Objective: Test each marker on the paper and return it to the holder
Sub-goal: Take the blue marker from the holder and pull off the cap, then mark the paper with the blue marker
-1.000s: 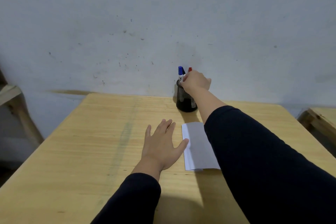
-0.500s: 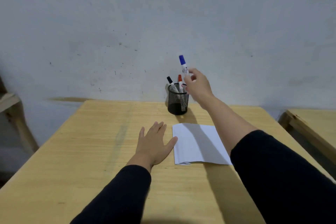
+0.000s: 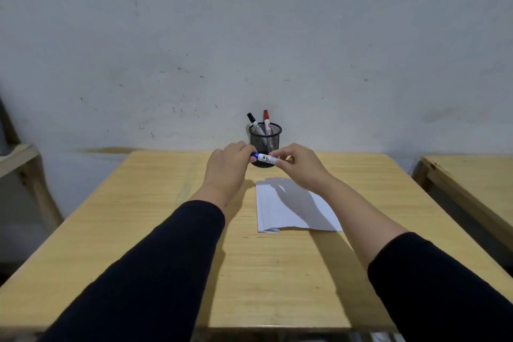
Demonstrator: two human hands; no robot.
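head view: only one, worn camera looking down over both my arms.
left grip: my left hand (image 3: 230,164) pinches the blue cap end of the blue marker (image 3: 265,158), fingers curled round it.
right grip: my right hand (image 3: 298,164) pinches the white barrel at the other end, fingertips pressed together on it.
marker position: held level in the air between both hands, just in front of the holder (image 3: 265,141), above the far edge of the paper (image 3: 291,208).
holder: black mesh cup at the back of the worktop (image 3: 166,216), against the wall; black marker (image 3: 254,123) and red marker (image 3: 266,119) stand in it, caps up.
paper: flat on worktop, white, no marks that I can see.
step in hand: uncapping, my guess from the two-ended hold.
how to do it well: pull straight along the barrel, no twist sideways; keep the cap in my left grip so it doesn't roll off; steady the sheet before the tip touches down.
risk: elbow or wrist knocking the holder, which is close.
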